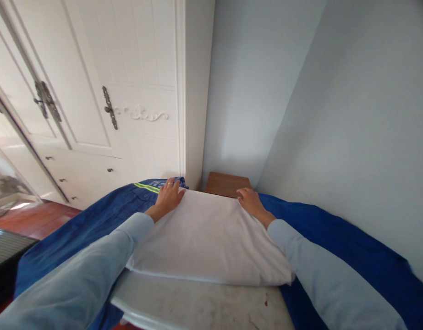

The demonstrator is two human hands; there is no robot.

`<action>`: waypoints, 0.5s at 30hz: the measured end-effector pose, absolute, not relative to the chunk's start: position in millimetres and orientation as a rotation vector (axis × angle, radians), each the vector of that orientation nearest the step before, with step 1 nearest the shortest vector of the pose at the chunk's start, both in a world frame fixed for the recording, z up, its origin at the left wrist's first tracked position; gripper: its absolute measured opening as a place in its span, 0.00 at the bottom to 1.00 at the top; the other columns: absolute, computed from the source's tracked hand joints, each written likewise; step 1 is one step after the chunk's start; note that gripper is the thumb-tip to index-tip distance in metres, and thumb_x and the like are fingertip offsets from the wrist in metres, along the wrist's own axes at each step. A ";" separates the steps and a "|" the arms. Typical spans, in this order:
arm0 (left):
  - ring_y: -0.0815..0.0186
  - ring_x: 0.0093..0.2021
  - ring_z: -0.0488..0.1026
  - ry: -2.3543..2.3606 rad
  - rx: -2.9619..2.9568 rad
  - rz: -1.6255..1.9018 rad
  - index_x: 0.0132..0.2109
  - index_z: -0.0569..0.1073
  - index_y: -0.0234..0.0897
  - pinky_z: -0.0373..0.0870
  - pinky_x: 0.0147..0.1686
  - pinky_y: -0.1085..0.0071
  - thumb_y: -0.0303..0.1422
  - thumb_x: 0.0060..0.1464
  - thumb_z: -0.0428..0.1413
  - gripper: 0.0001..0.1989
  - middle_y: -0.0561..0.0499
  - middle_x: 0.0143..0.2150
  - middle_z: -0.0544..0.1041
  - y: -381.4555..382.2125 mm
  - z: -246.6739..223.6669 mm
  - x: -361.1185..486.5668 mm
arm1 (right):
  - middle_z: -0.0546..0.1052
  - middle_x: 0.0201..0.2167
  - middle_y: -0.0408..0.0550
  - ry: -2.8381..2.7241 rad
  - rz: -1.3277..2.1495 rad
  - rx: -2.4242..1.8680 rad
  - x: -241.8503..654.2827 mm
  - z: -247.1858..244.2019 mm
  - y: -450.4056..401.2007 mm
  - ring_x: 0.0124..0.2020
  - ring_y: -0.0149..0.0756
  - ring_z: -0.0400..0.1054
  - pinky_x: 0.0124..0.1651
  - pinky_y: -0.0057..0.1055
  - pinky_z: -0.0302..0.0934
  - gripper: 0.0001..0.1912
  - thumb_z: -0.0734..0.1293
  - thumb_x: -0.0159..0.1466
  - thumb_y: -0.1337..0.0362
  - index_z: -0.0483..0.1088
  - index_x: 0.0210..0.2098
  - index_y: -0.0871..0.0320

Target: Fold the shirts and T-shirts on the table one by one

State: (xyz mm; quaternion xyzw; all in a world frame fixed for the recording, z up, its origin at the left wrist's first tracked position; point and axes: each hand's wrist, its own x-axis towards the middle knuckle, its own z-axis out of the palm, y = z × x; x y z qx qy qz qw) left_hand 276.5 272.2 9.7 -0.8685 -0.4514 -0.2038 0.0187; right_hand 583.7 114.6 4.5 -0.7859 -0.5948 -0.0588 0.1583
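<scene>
- In the head view, the cloth (211, 238) lies on the table (204, 302), in the middle, between the two hands.
- The cloth is plain white with a faint pinkish cast, narrower at its far edge and wider at its near one.
- Its far edge runs nearly straight between the hands; the middle is fairly smooth, with soft shading.
- Creases fan down its right side from near the right hand, and its near right corner reaches just past the table's edge.
- The left hand (167, 197) is at the cloth's far left corner, fingers spread and lightly bent, a ring (169, 183) on one; whether it grips cannot be told.
- The right hand (253, 204) is at the far right corner, fingers curled; their tips are too unclear to tell if they pinch the fabric.
- A blue garment (94, 224) with a yellow-green stripe (146, 187) spreads left of the cloth.
- More blue fabric (328, 243) lies to the right, partly behind the right sleeve (321, 270).
- Bare table, white and stained, shows at the near side.
- Beyond stand a brown wooden top (226, 183), a white wardrobe (145, 55) and a grey wall (369, 114).
</scene>
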 end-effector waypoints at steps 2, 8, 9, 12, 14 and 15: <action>0.50 0.72 0.50 -1.082 -2.808 -0.570 0.65 0.64 0.32 0.54 0.66 0.51 0.42 0.66 0.46 0.26 0.33 0.70 0.59 259.8 10.1 265.4 | 0.74 0.56 0.56 -1.774 -0.189 -2.198 574.7 7.5 105.5 0.59 0.45 0.64 0.61 0.39 0.55 0.19 0.61 0.67 0.68 0.71 0.56 0.58; 0.55 0.73 0.49 -0.614 -3.143 -0.154 0.69 0.61 0.36 0.44 0.70 0.57 0.49 0.65 0.45 0.32 0.40 0.72 0.57 231.3 -4.5 205.3 | 0.69 0.62 0.59 -2.215 -0.143 -1.978 571.5 -0.5 55.2 0.64 0.48 0.60 0.67 0.46 0.51 0.20 0.63 0.68 0.60 0.71 0.57 0.60; 0.55 0.73 0.49 -0.646 -3.165 -0.123 0.69 0.61 0.36 0.44 0.70 0.57 0.49 0.65 0.45 0.32 0.40 0.72 0.56 230.5 -7.5 195.1 | 0.69 0.63 0.59 -2.227 -0.106 -1.995 577.9 -3.9 45.8 0.65 0.49 0.60 0.67 0.47 0.50 0.20 0.63 0.68 0.59 0.72 0.56 0.59; 0.54 0.72 0.50 -0.796 -3.181 -0.130 0.69 0.61 0.37 0.46 0.70 0.56 0.48 0.64 0.45 0.32 0.41 0.72 0.56 234.4 -12.8 171.1 | 0.69 0.63 0.57 -2.090 0.012 -2.103 604.8 -10.2 20.8 0.66 0.48 0.59 0.68 0.48 0.50 0.20 0.62 0.68 0.59 0.72 0.57 0.58; 0.53 0.72 0.53 -0.890 -3.167 -0.174 0.68 0.63 0.37 0.49 0.69 0.56 0.48 0.63 0.46 0.32 0.42 0.72 0.57 238.4 -13.4 162.1 | 0.69 0.63 0.56 -1.920 0.070 -2.179 621.0 -9.6 7.8 0.67 0.47 0.58 0.69 0.48 0.49 0.21 0.62 0.68 0.59 0.70 0.58 0.57; 0.53 0.71 0.55 -0.930 -3.158 -0.213 0.67 0.65 0.37 0.51 0.69 0.56 0.49 0.62 0.46 0.32 0.42 0.71 0.58 239.6 -13.0 160.0 | 0.70 0.63 0.55 -1.843 0.091 -2.205 626.4 -8.1 2.6 0.67 0.47 0.58 0.69 0.47 0.49 0.21 0.62 0.68 0.58 0.70 0.59 0.57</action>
